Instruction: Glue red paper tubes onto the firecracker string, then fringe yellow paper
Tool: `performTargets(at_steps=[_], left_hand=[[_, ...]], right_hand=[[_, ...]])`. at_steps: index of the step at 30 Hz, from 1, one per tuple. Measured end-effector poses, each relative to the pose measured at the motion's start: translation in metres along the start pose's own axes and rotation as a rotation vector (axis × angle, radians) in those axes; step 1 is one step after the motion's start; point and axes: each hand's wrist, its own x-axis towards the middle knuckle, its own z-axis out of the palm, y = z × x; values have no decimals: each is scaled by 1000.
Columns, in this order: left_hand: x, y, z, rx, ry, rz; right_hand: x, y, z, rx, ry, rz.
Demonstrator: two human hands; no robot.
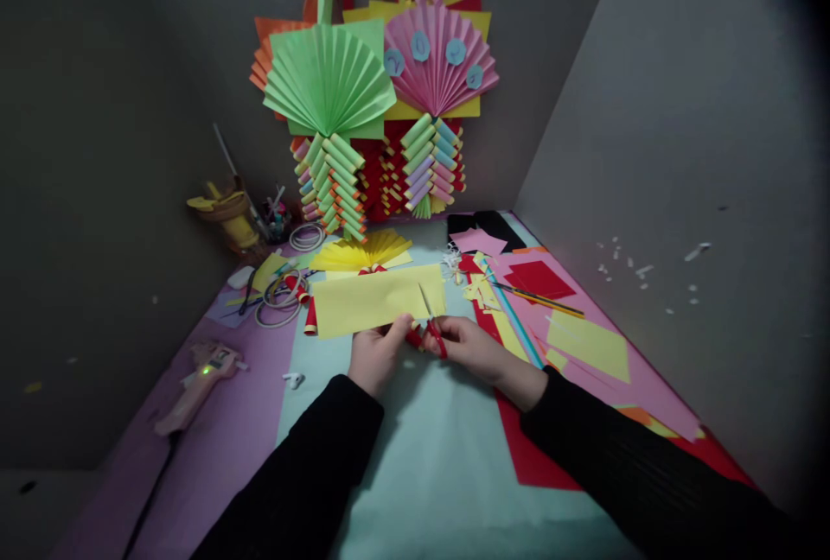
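My left hand pinches the lower edge of a pale yellow sheet of paper, thumb on top, holding it up above the table. In my right hand is a pair of scissors with red handles. Their blades point up and lie over the right part of the sheet; whether they are cutting into it I cannot tell. Just behind the sheet lies a folded yellow paper fan. Red paper rolls lie beside and partly under the sheet.
A glue gun with a lit green light and a white earbud lie left. Coiled cord sits behind them. At right are a pencil, red paper and yellow paper. Paper fan decorations hang at the back.
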Motion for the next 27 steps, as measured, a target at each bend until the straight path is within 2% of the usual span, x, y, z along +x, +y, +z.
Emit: performTargets(at_steps=[7,10,16,22,27], left_hand=[[0,-3,0,-11,-63,0],[0,-4,1,-19,-54,-2],[-3,0,3,-13,12,-56],[2,-3,-2,-130,171,-15],[4,-4,-4,-172,222,1]], right_hand=[[1,0,-1,10,-28,-4],[1,-1,-1,11,-32,-9],[1,1,-2,50,-38,-12],[0,5,1,16,-197,-9],[0,9,1,-73,-200,5]])
